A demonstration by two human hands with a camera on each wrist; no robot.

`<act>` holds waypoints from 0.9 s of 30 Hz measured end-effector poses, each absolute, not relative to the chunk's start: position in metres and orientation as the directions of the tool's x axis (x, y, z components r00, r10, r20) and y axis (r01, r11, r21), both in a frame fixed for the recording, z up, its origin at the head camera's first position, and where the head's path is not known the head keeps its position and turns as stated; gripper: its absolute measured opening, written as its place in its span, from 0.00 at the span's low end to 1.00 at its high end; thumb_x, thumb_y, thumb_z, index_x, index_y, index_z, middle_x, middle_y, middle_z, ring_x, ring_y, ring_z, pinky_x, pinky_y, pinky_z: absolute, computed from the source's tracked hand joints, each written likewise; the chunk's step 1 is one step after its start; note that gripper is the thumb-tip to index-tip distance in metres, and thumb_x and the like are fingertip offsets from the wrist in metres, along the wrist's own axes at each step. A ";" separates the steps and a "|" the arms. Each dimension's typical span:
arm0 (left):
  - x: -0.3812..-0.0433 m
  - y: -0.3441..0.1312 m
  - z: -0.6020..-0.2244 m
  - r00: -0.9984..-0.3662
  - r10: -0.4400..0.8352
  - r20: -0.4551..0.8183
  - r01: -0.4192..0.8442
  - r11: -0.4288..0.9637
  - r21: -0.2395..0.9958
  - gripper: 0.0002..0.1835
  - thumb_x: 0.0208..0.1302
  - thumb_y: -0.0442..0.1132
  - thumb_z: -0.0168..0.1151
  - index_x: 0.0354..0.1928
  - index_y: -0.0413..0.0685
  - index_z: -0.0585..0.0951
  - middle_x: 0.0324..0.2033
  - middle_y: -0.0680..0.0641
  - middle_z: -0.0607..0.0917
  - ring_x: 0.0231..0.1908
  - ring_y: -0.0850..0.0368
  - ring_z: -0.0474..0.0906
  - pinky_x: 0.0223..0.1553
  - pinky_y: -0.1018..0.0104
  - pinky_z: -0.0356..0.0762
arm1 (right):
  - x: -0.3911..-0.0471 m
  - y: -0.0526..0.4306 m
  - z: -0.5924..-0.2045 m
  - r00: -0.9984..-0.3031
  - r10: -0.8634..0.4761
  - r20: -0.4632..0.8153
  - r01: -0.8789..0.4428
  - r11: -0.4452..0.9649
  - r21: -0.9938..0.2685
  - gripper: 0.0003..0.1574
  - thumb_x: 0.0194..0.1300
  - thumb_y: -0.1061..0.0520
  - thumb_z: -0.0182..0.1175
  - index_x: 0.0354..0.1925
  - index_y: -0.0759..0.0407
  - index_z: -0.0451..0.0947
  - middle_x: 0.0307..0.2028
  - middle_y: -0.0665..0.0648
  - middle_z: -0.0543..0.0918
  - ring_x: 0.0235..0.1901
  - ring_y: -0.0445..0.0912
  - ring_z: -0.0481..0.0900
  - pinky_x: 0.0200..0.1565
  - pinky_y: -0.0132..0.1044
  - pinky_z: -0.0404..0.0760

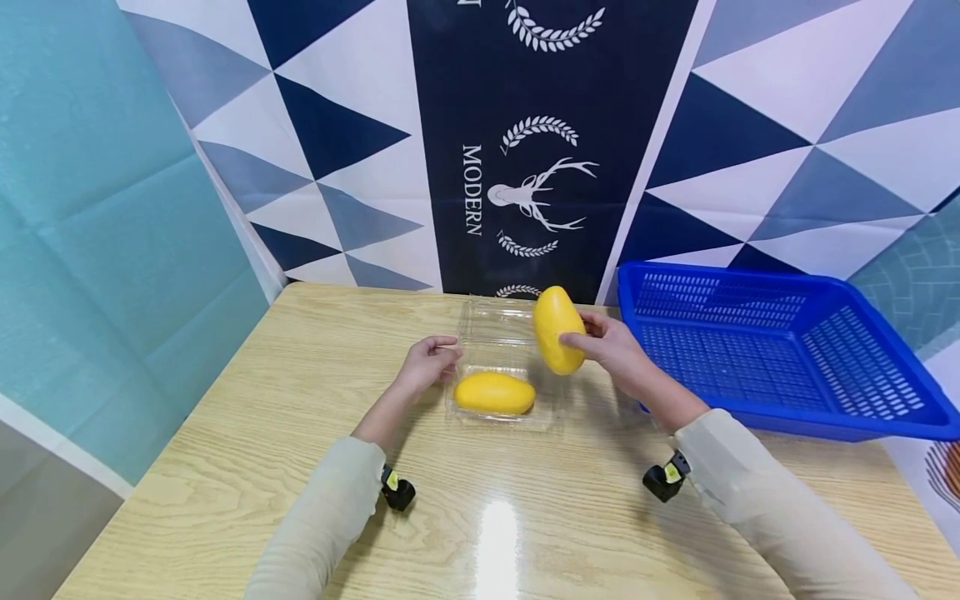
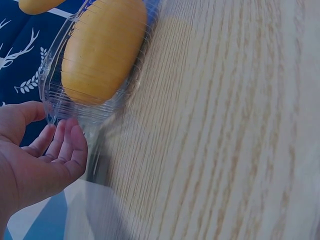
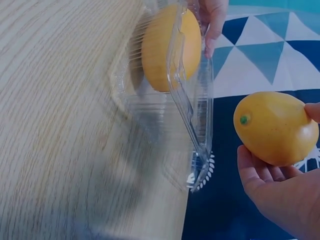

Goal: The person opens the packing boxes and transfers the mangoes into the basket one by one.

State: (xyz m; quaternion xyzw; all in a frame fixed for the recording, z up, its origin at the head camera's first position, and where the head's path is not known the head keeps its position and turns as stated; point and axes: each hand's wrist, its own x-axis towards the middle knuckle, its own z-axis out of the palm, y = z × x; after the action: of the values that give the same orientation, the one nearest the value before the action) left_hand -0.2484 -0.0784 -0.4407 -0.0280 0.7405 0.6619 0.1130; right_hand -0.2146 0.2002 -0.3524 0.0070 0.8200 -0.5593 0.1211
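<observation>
My right hand (image 1: 611, 346) holds a yellow mango (image 1: 558, 329) above the right side of a clear plastic clamshell box (image 1: 551, 408). The green stem end of that mango shows in the right wrist view. A second mango (image 1: 495, 393) lies crosswise inside the box, toward its front left. The box's lid stands raised at the back. At the left side, my left hand (image 1: 431, 364) pinches the box's edge, with the thumb on one side and the fingers (image 2: 67, 145) on the other in the left wrist view.
A blue plastic basket (image 1: 870, 417) with slotted walls stands at the right of the wooden table (image 1: 247, 467), close to my right forearm. Behind the table hangs a patterned cloth (image 1: 352, 125) of triangles and a dark deer-print strip.
</observation>
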 end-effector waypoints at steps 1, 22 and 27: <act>-0.248 -0.078 -0.441 -0.973 0.107 -0.205 -0.191 0.123 0.974 0.22 0.64 0.36 0.58 0.59 0.38 0.71 0.37 0.47 0.80 0.32 0.58 0.76 0.38 0.65 0.81 | -0.214 0.201 -0.352 -0.971 -0.125 -0.203 0.144 0.373 -0.917 0.43 0.63 0.51 0.58 0.70 0.63 0.53 0.62 0.67 0.66 0.57 0.56 0.68 0.65 0.50 0.66; -0.247 -0.079 -0.439 -0.973 0.113 -0.202 -0.188 0.125 0.974 0.22 0.64 0.35 0.57 0.59 0.37 0.71 0.36 0.49 0.78 0.31 0.60 0.75 0.36 0.67 0.81 | -0.214 0.211 -0.353 -0.976 -0.115 -0.187 0.130 0.383 -0.915 0.43 0.64 0.47 0.58 0.70 0.60 0.54 0.61 0.65 0.68 0.53 0.53 0.71 0.60 0.46 0.72; -0.247 -0.080 -0.439 -0.973 0.118 -0.200 -0.185 0.124 0.975 0.22 0.64 0.35 0.57 0.59 0.37 0.70 0.34 0.51 0.76 0.30 0.60 0.75 0.35 0.67 0.80 | -0.213 0.212 -0.350 -0.976 -0.113 -0.188 0.132 0.382 -0.914 0.43 0.64 0.46 0.58 0.70 0.60 0.54 0.61 0.65 0.68 0.52 0.51 0.72 0.59 0.44 0.72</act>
State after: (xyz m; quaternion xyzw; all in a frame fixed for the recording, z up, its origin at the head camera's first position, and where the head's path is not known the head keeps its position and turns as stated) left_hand -0.2467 -0.0796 -0.4386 -0.0228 0.7409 0.6613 0.1146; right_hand -0.2125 0.2119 -0.3500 0.0059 0.8240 -0.5557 0.1104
